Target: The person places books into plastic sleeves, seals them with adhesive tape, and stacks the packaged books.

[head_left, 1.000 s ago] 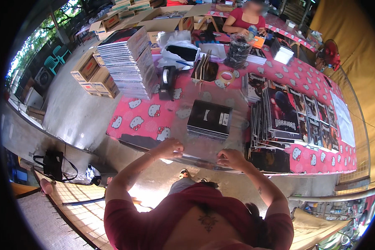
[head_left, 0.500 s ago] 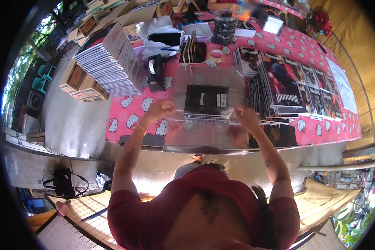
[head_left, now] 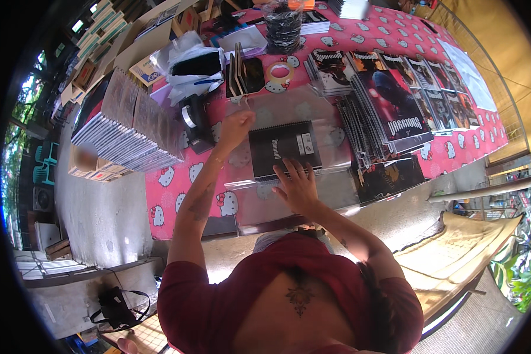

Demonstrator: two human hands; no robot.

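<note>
A black spiral-bound notebook [head_left: 271, 141] lies slightly turned on a clear plastic sheet [head_left: 330, 180] spread over the table. My right hand [head_left: 298, 187] rests open on the notebook's near part, its fingers spread across the cover and spiral edge. Beyond the notebook's left side, my left hand [head_left: 237, 125] is closed at the sheet's far left corner, and thin clear film shows by its fingertips. A black tape dispenser [head_left: 196, 125] stands just left of that hand.
Tall stacks of spiral notebooks [head_left: 127, 127] stand at the left. To the right are piled notebooks with illustrated covers [head_left: 392, 109]. Farther back are a tape roll [head_left: 279, 72], upright dark boards [head_left: 237, 71] and a bundle of black spirals [head_left: 283, 29]. Pink patterned cloth [head_left: 436, 162] covers the table.
My right hand has left the sheet's right side and come down on the notebook. My left hand has moved away from me to the far left corner. The notebook now lies slightly rotated.
</note>
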